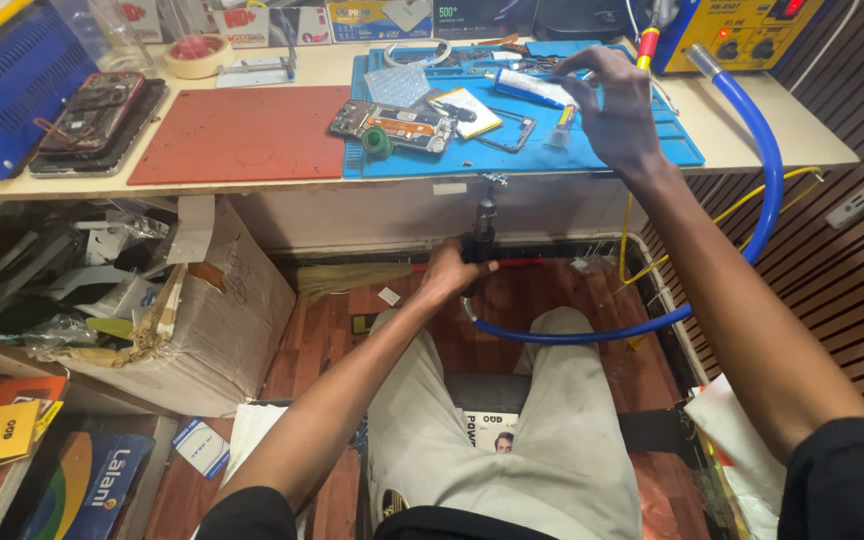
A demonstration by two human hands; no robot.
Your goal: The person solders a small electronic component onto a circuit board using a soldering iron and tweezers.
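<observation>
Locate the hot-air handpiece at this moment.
Head view, centre: the black handpiece hangs below the bench edge, gripped by the left hand, its blue hose looping right.
</observation>
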